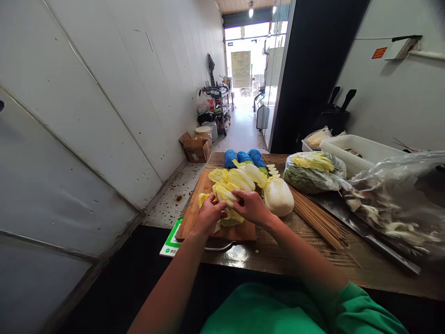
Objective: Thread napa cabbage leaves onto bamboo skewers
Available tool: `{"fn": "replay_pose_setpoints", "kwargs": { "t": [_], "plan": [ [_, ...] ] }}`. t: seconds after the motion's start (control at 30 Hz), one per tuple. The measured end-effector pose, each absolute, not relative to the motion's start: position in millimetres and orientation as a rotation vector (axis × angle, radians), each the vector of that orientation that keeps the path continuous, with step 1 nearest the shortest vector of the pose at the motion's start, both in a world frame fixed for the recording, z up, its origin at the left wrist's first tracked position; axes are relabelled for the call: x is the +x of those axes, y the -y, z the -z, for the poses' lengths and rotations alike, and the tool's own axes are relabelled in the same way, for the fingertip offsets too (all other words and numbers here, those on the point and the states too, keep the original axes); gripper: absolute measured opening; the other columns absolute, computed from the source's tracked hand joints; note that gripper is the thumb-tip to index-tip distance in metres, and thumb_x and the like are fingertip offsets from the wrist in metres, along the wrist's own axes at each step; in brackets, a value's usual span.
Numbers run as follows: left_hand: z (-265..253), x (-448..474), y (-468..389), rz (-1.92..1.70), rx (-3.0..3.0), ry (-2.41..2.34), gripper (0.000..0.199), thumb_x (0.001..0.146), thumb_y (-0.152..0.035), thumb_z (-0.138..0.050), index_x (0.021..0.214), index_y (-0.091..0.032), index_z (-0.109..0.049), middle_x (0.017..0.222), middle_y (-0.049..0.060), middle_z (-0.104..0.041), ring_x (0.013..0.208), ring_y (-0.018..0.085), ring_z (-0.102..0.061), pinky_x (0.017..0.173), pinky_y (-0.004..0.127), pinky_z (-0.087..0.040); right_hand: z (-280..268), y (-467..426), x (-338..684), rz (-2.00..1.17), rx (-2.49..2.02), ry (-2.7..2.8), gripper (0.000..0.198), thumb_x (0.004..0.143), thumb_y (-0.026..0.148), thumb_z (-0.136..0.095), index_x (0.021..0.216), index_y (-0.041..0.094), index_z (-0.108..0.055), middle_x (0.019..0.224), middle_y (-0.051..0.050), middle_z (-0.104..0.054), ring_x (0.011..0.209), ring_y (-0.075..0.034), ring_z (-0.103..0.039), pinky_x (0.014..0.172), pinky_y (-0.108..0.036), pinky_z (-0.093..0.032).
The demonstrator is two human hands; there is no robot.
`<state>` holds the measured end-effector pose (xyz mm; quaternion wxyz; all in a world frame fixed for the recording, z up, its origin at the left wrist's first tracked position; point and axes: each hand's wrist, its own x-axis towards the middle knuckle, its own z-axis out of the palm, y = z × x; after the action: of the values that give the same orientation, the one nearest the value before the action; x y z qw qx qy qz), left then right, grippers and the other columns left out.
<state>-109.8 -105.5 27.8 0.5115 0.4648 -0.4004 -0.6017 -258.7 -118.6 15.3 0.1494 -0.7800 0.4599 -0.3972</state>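
Note:
Over the wooden cutting board (pixel 194 218), my left hand (pixel 208 215) and my right hand (pixel 252 206) both grip a yellow-white napa cabbage leaf (pixel 224 192). The fingers of each hand are closed on its edges, left hand at the left side, right hand at the right. More loose cabbage leaves (pixel 241 178) lie on the board behind the hands, and some lie beneath them. A napa cabbage head (pixel 278 197) rests just right of the board, its pale base toward me, near my right wrist.
Bamboo skewers (pixel 318 218) and a large knife (pixel 385 250) lie to the right. Beyond them are a bag of greens (pixel 313 174), a plastic bag of mushrooms (pixel 392 208) and a white bin (pixel 361 148). Blue-netted items (pixel 243 157) stand behind the board; a green-white card (pixel 170 241) sits at its left.

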Motion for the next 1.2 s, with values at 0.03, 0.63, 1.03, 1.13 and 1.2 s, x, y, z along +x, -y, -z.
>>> {"fn": "replay_pose_setpoints", "kwargs": {
  "t": [0.03, 0.63, 1.03, 1.13, 1.2],
  "plan": [
    [-27, -109, 106, 1.438, 1.132, 0.965, 0.05, 0.058, -0.012, -0.067, 0.106, -0.015, -0.055, 0.095, 0.006, -0.063, 0.061, 0.01, -0.056, 0.046, 0.018, -0.043, -15, 120, -260, 1.161, -2.206, -1.326, 0.029, 0.075, 0.015, -0.055, 0.102, 0.015, -0.065, 0.08, -0.006, -0.069, 0.066, -0.016, -0.06, 0.066, -0.027, -0.047],
    [-19, -155, 83, 1.22, 1.262, 1.235, 0.068, 0.06, -0.02, -0.07, 0.123, -0.018, -0.043, 0.103, 0.008, -0.063, 0.09, 0.021, -0.061, 0.08, 0.032, -0.048, -20, 83, -316, 1.036, -2.045, -1.151, 0.039, 0.069, 0.017, -0.058, 0.108, 0.017, -0.06, 0.086, -0.002, -0.066, 0.071, -0.013, -0.058, 0.066, -0.024, -0.046],
    [30, -218, 46, 1.154, 1.075, 1.672, 0.073, 0.06, -0.007, -0.057, 0.13, -0.018, -0.04, 0.126, 0.01, -0.051, 0.112, 0.023, -0.05, 0.098, 0.036, -0.035, 36, 24, -366, 1.057, -1.825, -1.353, 0.024, 0.068, 0.018, -0.062, 0.091, 0.016, -0.057, 0.08, -0.001, -0.064, 0.072, -0.014, -0.059, 0.066, -0.025, -0.047],
    [30, -220, 43, 1.148, 1.14, 1.652, 0.072, 0.059, -0.008, -0.058, 0.128, -0.016, -0.04, 0.126, 0.012, -0.05, 0.113, 0.024, -0.048, 0.099, 0.036, -0.034, 44, 20, -365, 1.093, -1.781, -1.374, 0.023, 0.07, 0.019, -0.059, 0.092, 0.015, -0.057, 0.082, -0.002, -0.065, 0.074, -0.015, -0.061, 0.068, -0.026, -0.049],
    [27, -222, 43, 1.151, 1.14, 1.645, 0.072, 0.06, -0.009, -0.058, 0.129, -0.016, -0.038, 0.123, 0.012, -0.051, 0.108, 0.023, -0.051, 0.096, 0.036, -0.037, 45, 20, -367, 1.122, -1.769, -1.381, 0.022, 0.072, 0.017, -0.055, 0.094, 0.015, -0.057, 0.083, -0.003, -0.066, 0.076, -0.015, -0.062, 0.068, -0.025, -0.049]
  ]
}}
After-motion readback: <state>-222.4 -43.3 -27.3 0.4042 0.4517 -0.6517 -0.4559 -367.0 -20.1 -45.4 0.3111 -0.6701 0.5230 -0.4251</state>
